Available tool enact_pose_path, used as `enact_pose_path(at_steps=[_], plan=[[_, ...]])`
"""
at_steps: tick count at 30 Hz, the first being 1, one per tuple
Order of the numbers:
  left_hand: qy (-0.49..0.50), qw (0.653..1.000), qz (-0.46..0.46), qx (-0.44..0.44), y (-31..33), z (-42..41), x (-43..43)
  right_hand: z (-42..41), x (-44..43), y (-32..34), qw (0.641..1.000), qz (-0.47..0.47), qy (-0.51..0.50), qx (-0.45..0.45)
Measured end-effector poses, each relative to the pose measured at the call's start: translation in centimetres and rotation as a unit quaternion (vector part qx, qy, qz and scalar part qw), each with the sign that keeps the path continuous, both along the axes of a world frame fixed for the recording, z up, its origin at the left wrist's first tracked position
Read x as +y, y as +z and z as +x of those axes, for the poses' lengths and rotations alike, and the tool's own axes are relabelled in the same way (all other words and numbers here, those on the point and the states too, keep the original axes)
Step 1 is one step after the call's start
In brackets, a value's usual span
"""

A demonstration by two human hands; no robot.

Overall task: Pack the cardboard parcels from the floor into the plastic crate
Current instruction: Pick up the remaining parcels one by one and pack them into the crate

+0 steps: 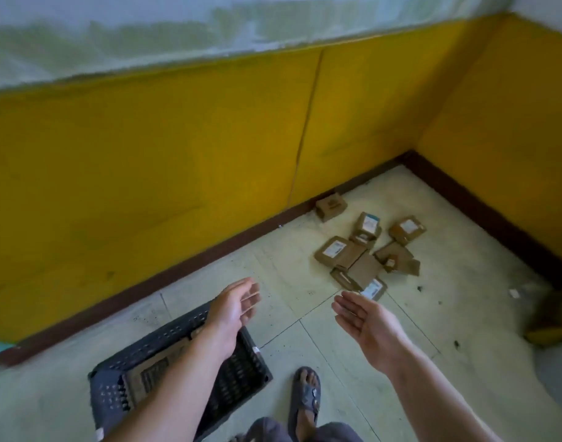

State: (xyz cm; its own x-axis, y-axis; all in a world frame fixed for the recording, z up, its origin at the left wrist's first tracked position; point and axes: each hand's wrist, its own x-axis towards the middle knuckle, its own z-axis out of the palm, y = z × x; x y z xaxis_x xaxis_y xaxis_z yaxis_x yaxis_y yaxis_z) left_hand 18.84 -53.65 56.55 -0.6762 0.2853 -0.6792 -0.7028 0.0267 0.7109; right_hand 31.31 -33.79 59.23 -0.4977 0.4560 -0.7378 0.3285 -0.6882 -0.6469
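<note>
Several small brown cardboard parcels (pixel 365 250) with white labels lie in a loose heap on the floor near the room's corner. One more parcel (pixel 330 206) rests against the skirting, apart from the heap. A dark perforated plastic crate (pixel 241 362) stands on the floor at the lower left, and a parcel (pixel 152 371) lies inside it. My left hand (pixel 236 306) hovers above the crate's far rim, fingers apart and empty. My right hand (pixel 365 323) is stretched out palm up, empty, just short of the nearest parcel (pixel 373 288).
Yellow walls (pixel 177 154) with a dark skirting meet in a corner behind the heap. My foot in a dark sandal (pixel 305 397) stands right of the crate. A brown wooden object (pixel 553 317) sits at the right edge. The tiled floor carries small bits of dirt.
</note>
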Motion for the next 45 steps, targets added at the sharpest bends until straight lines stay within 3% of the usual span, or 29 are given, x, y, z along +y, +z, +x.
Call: enact_pose_path(at_steps=[8, 16, 22, 30, 37, 45], plan=[[-0.158, 0.987, 0.009, 0.033, 2.8, 4.6, 12.6, 8.3, 7.6, 2.5, 0.993, 0.013, -0.107, 0.046], [-0.194, 0.980, -0.008, 0.028, 2.4, 9.8, 29.1, 13.5, 22.5, 1.0, 0.985, -0.003, -0.159, 0.067], [-0.189, 0.981, -0.043, 0.024, 1.4, 12.4, 39.5, 15.1, 34.2, -0.9, 0.987, -0.047, -0.142, 0.059], [-0.144, 0.987, -0.069, -0.026, -1.5, 10.5, 48.4, 9.7, 43.6, -3.0, 0.992, -0.083, -0.097, 0.010], [-0.152, 0.985, -0.045, -0.063, -4.7, 1.5, 59.6, 1.5, 54.7, -4.7, 0.995, -0.032, -0.067, -0.063], [-0.154, 0.985, -0.047, -0.057, -3.8, -7.0, 71.3, -6.0, 67.0, -4.6, 0.994, -0.004, -0.045, -0.095]])
